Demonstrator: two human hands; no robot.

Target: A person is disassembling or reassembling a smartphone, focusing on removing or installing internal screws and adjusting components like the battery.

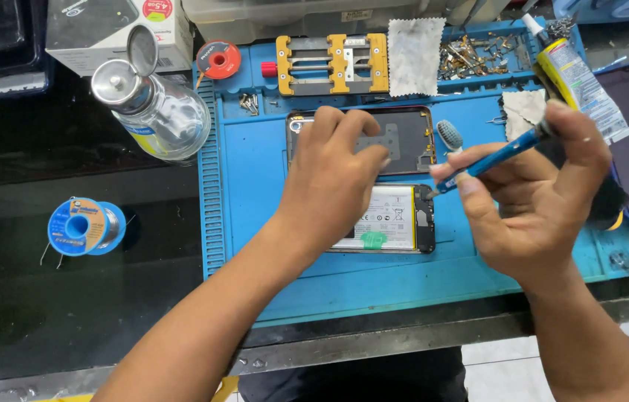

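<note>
On the blue silicone work mat (270,223), left hand (333,179) presses flat, fingers spread, on the opened black smartphone (396,216); right hand (534,201) fingers clamp the blue-handled screwdriver (493,158), tip at the phone's right edge.

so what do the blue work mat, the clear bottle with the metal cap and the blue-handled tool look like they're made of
The blue work mat: probably silicone or rubber, matte, with moulded ridges and trays. The clear bottle: glass or clear plastic, glossy and see-through; its cap looks like polished metal. The blue-handled tool in the right hand: smooth, shiny blue shaft, metal or plastic, unclear which.
</note>
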